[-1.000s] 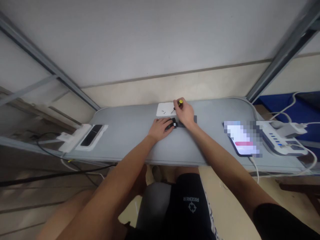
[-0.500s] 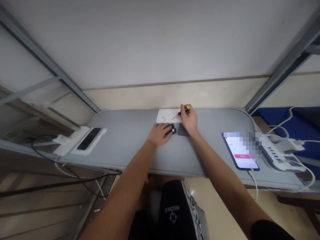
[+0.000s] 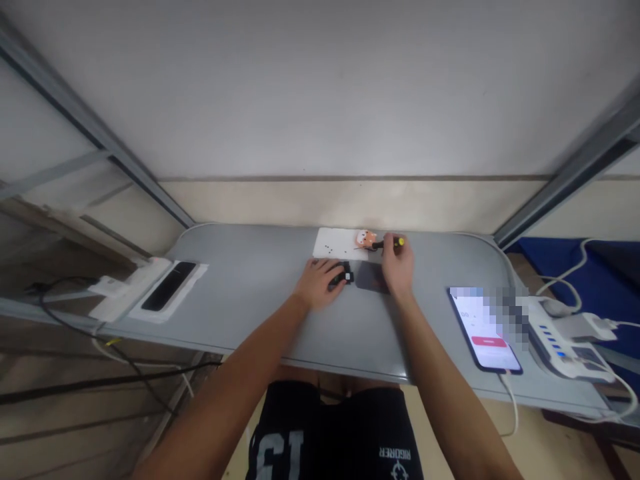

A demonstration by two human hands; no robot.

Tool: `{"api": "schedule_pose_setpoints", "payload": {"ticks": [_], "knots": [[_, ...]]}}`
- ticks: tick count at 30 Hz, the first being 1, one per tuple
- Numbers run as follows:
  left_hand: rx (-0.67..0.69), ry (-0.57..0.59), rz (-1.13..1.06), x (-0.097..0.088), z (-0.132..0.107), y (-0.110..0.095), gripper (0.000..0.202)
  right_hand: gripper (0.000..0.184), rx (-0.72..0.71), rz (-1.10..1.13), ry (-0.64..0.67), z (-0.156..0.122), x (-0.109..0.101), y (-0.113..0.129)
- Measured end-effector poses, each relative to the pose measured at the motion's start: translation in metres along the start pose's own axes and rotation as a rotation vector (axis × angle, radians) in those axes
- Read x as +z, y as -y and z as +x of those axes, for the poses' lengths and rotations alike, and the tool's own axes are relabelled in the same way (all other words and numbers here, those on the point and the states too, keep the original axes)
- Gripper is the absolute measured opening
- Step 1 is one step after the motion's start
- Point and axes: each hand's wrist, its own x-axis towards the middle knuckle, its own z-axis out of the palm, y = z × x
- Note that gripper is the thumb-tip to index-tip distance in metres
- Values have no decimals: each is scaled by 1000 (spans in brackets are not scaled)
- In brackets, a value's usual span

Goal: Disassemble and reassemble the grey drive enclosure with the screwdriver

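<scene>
My left hand (image 3: 319, 283) rests on the grey table (image 3: 260, 293), its fingers curled on a small black part (image 3: 345, 275). Right beside it lies a dark flat rectangular piece (image 3: 370, 277). My right hand (image 3: 399, 272) pinches a small screwdriver (image 3: 387, 244) with a yellow end, lying nearly level and pointing left. Its tip is near a small orange-pink object (image 3: 365, 238) at the right edge of a white sheet (image 3: 336, 243), which bears a few tiny dark specks, perhaps screws.
A phone (image 3: 483, 327) with a lit screen lies at the right, cabled, next to a white power strip (image 3: 567, 337). At the left, a dark phone (image 3: 167, 285) lies on a white tray. Cables hang off both table ends. Metal frame posts rise at both sides.
My right hand has moved right and a little nearer with the screwdriver, uncovering the orange-pink object. My left hand stays on the black part. The camera tilted, so the table sits lower.
</scene>
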Motion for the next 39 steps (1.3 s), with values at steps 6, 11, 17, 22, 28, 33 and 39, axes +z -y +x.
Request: {"api": "schedule_pose_setpoints", "payload": {"ticks": [6,11,17,22,28,33,39], "knots": [[9,-42,-25,2,1,2,23,37,-237,-237,93,-30,-8,4],[15,-86,-54,4,1,5,20,33,-368,-354,52,-43,1,-4],[48,-90,-164,4,0,12,16,30,-425,-415,15,-46,8,-15],[29,-176,-265,4,-2,17,24,25,-525,-483,-3,-54,8,-16],[-141,-334,-245,11,1,25,26,25,-635,-580,30,-59,10,-18],[-153,-328,-246,14,4,27,23,26,-607,-596,-44,-58,7,-22],[-155,-344,-239,18,3,29,22,27,-550,-559,-81,-55,8,-24]]}}
